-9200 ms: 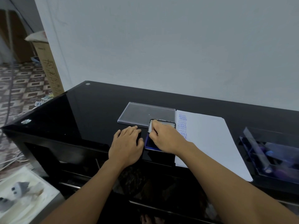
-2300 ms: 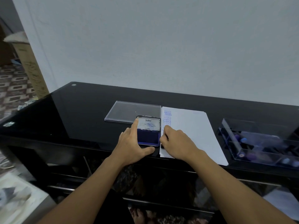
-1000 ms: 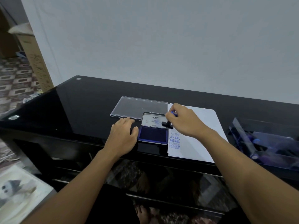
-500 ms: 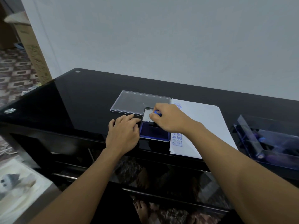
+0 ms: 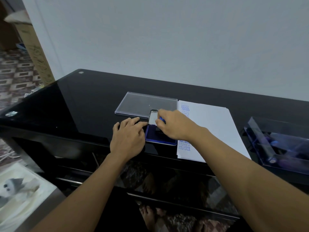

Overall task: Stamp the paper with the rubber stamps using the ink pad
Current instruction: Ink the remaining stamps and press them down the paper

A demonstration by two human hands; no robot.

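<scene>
My left hand [image 5: 127,138], fingers flat, steadies the open ink pad [image 5: 152,136] near the front edge of the table [image 5: 75,106], so I'd press the blue-handled stamp [image 5: 161,121] pinched in my right hand [image 5: 175,126] squarely and lightly into the ink before crossing to the paper [image 5: 214,128] just right of it.

Dim, bluish, even light; the glossy table [image 5: 83,97] mirrors the wall, edges bow, and the corners look perhaps slightly blurred
</scene>
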